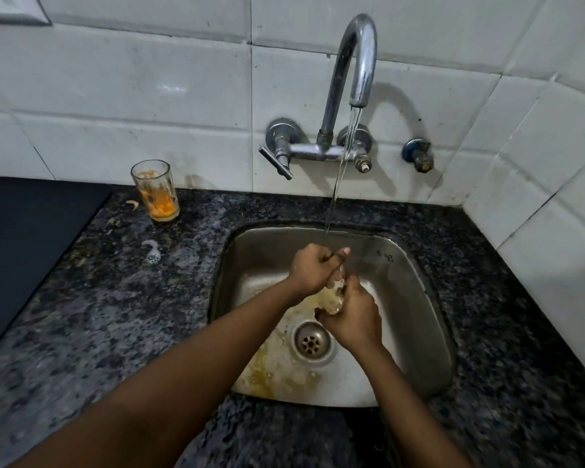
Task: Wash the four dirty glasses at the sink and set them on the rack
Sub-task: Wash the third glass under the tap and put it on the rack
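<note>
White wall tiles back a speckled dark counter (122, 298) with a steel sink (416, 298). Over the basin, left hand (309, 270) and right hand (353, 319) both clasp a tilted glass (333, 297), fingers (321, 315) wrapped around it, beneath the running tap (358, 62). Another dirty glass (156, 190) stands on the counter, far left.

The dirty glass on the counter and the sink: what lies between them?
In the head view, only wet dark granite counter lies between the dirty glass and the sink; a small foam blob sits just beside that stretch.
</note>
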